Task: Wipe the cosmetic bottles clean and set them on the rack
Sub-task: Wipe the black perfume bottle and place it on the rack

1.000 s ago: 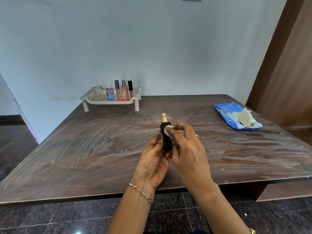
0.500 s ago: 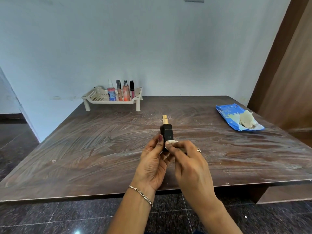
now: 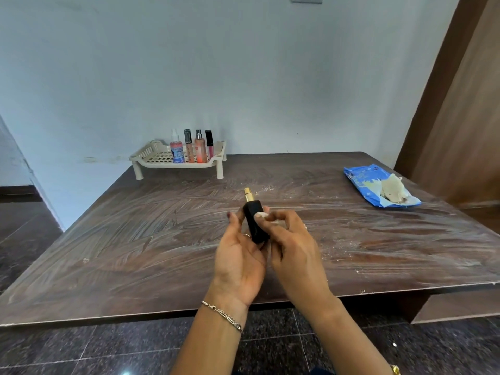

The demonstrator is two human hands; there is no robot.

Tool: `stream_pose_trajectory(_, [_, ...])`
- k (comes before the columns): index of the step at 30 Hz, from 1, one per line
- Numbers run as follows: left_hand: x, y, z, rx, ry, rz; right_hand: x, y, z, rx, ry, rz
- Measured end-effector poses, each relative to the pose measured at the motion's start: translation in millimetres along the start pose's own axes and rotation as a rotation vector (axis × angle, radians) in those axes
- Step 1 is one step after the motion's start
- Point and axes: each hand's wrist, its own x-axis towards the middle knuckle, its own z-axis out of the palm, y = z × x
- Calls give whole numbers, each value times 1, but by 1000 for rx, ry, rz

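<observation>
Left hand (image 3: pixel 238 255) curled round one black bottle (image 3: pixel 254 223), upright over mid-table (image 3: pixel 135 253) | right hand (image 3: pixel 295 255) pinches one white wipe (image 3: pixel 263 214) against its side | one blue wipe pack (image 3: pixel 362 182), right edge | one rack (image 3: pixel 162 158), far-left corner, four bottles (image 3: pixel 200 150) upright

Both forearms extended from the near edge and met at centre. The left hand (image 3: pixel 238 255), palm up, curled around a black bottle (image 3: pixel 254 223). The right hand (image 3: pixel 295 253), knuckles up, pinched a white wipe (image 3: pixel 263 214) against the bottle's right side.
</observation>
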Motion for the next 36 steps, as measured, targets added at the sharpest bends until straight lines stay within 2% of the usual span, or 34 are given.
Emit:
stream_pose_trajectory(8, [9,3,-3,31,65,26,-15,2,4,-80,-29,-96])
stream_pose_trajectory(14, [5,-3,0,51,-13,-28,12,-6,-2,-252,-25,-158])
stream_pose_trajectory(18, [6,1,-1,49,21,-24,10,-3,3,-328,-107,-139])
stream_pose_trajectory(22, [8,6,-5,54,76,-24,-14,3,11,-286,-187,-167])
stream_pose_trajectory(27, [7,6,-2,99,44,-3,-23,6,10,-257,-125,-177])
stream_pose_trajectory(33, [6,6,5,198,-81,29,12,-1,2,-360,10,-255])
stream_pose_trajectory(36, [3,5,2,263,-99,56,29,0,-5,-456,-11,-306])
